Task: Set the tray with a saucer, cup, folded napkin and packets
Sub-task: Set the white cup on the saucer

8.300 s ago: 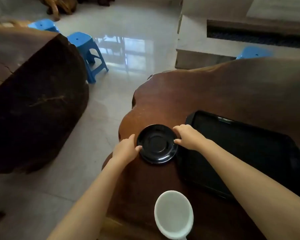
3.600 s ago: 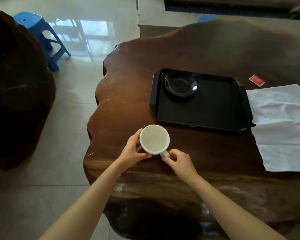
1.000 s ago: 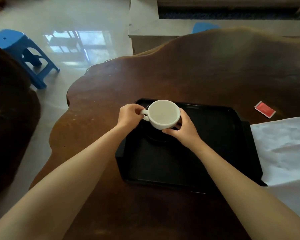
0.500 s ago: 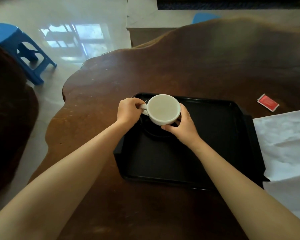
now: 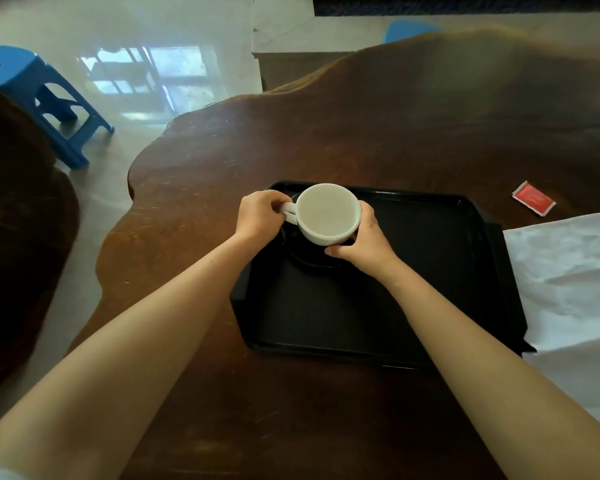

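Note:
A white cup sits upright over the black saucer in the far left corner of the black tray. My left hand pinches the cup's handle on its left side. My right hand cups its right wall. Most of the saucer is hidden under the cup; whether the cup rests on it I cannot tell. A white napkin lies unfolded, right of the tray. A red packet lies on the table beyond the napkin.
The tray rests on a dark, wavy-edged wooden table. A blue stool stands on the glossy floor at the left, and another blue stool shows behind the table. A dark wooden block fills the left edge.
The saucer went from the table onto the tray, and the cup was then carried from the table's near edge to above it. Over the last second the cup has hardly moved.

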